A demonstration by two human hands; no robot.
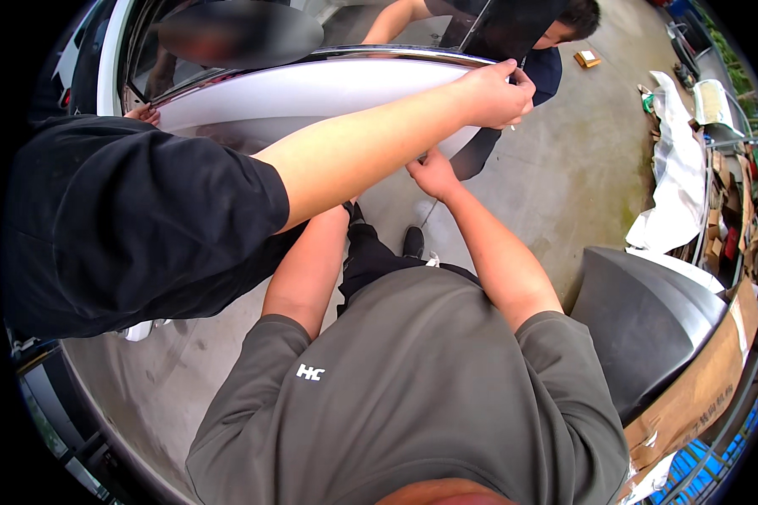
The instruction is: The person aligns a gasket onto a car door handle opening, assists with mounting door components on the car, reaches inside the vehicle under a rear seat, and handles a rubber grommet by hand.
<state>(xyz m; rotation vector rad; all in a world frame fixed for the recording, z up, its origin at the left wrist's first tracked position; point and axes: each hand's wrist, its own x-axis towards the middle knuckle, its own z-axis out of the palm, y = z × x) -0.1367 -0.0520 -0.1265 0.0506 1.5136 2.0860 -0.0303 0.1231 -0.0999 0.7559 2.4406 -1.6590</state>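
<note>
Well, the white car door (312, 84) is in front of the wearer, above the concrete floor (564, 160) and well away from that floor's right edge, where scrap cardboard (728, 210) is heaped. It looks glossy, brightest along its upper part and greyer below, with a shiny chrome strip (404, 52) curving beneath the window (345, 30). From here I see the wearer's right hand (436, 175) at the door's lower edge, toward its right end; the fingers are bent inward, but their tips are tucked out of sight and I can't tell whether they grip. The left forearm (307, 261) runs up behind a co-worker's bare arm (354, 147), which hides the left hand, so I can't tell how its fingers stand. That arm also covers much of the door's lower right. A dark oval (240, 34) across the window is blurred, and a second co-worker (583, 17) is partly hidden beyond the door.
</note>
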